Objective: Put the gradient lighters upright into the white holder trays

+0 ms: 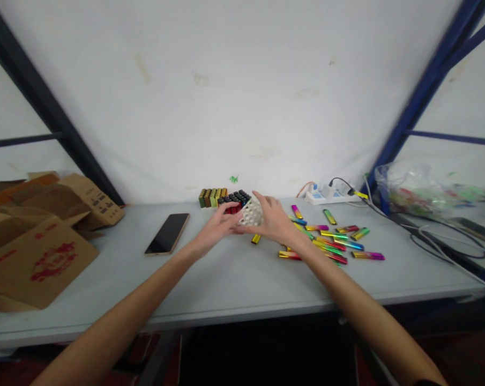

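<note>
Your left hand [215, 229] and right hand [275, 220] together grip a whitish, hole-pitted block [252, 213]; glossy, multicoloured oblong sticks [350, 245] scatter toward four o'clock.

Room for my left hand [216, 228] between phone [168, 234] and black-capped bundle [242, 195]; bare tabletop [226, 284] nearer me, passable. Scattered shiny tubes [349, 244] obstruct my right hand [275, 219] rightward. Wall [242, 118] and bundle stop me ahead, cartons [45, 262] far left, power strip [318, 199] back right.
</note>
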The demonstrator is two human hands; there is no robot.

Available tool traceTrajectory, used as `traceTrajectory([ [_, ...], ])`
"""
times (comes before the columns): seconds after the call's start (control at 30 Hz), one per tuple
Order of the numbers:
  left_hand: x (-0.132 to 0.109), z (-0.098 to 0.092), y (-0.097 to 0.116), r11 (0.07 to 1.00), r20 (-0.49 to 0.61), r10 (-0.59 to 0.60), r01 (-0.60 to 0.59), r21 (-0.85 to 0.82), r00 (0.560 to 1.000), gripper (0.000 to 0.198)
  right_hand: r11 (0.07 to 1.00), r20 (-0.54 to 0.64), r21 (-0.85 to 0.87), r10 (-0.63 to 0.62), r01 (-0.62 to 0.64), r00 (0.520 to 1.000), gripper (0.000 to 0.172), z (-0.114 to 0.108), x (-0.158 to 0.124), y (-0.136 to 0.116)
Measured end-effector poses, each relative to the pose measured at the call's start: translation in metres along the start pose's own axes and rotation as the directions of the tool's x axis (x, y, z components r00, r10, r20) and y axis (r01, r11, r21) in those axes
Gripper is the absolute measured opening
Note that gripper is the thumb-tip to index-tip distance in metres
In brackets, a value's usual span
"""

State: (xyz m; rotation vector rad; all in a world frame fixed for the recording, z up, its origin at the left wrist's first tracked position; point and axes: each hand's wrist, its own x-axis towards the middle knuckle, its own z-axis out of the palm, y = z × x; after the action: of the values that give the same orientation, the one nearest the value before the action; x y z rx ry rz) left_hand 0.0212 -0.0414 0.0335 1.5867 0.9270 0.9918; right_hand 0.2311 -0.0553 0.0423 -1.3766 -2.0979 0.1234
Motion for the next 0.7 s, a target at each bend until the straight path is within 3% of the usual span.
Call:
traceTrajectory([
  [0.07, 0.003, 0.01, -0.001, 1.0, -0.013, -0.003, 0.002, -0.013, 1.0, 0.071, 1.0, 0.06, 0.012, -0.002, 0.001, 0.998, 0.106, 0.001, -0.001, -0.007],
  [0.13, 0.003, 0.006, -0.009, 0.999, -0.048, -0.025, 0.026, 0.024, 0.999, 0.063, 0.996, 0.178, 0.086, -0.02, 0.005, 0.984, 0.091, -0.003, -0.003, 0.0],
  [0.2, -0.001, -0.01, -0.02, 0.995, -0.056, -0.069, 0.073, 0.064, 0.996, 0.059, 0.986, 0.258, 0.16, -0.007, -0.035, 0.966, 0.079, -0.01, -0.002, 0.017],
  [0.27, -0.007, -0.032, -0.03, 0.981, -0.047, -0.12, 0.126, 0.148, 0.992, 0.059, 0.987, 0.24, 0.153, 0.008, -0.046, 0.971, 0.07, -0.014, -0.002, 0.037],
  [0.33, -0.015, -0.053, -0.034, 0.944, 0.002, -0.183, 0.175, 0.281, 0.983, 0.063, 0.992, 0.258, 0.108, -0.09, 0.064, 0.962, 0.055, -0.013, -0.002, 0.05],
  [0.43, -0.029, -0.07, -0.027, 0.846, 0.014, -0.112, 0.088, 0.526, 0.994, 0.056, 0.95, 0.369, 0.086, -0.309, 0.299, 0.877, 0.036, -0.005, -0.006, 0.051],
  [0.5, -0.039, -0.073, -0.02, 0.724, 0.036, -0.024, -0.008, 0.69, 0.999, 0.052, 0.924, 0.395, 0.074, -0.373, 0.376, 0.839, 0.029, 0.001, -0.009, 0.044],
  [0.57, -0.051, -0.073, -0.017, 0.639, 0.076, 0.019, -0.071, 0.766, 0.997, 0.06, 0.923, 0.388, 0.035, -0.366, 0.383, 0.846, 0.023, 0.006, -0.011, 0.039],
  [0.7, -0.071, -0.08, -0.022, 0.587, 0.14, 0.025, -0.128, 0.8, 0.99, 0.077, 0.954, 0.349, -0.028, -0.27, 0.298, 0.897, 0.018, 0.007, -0.007, 0.041],
])
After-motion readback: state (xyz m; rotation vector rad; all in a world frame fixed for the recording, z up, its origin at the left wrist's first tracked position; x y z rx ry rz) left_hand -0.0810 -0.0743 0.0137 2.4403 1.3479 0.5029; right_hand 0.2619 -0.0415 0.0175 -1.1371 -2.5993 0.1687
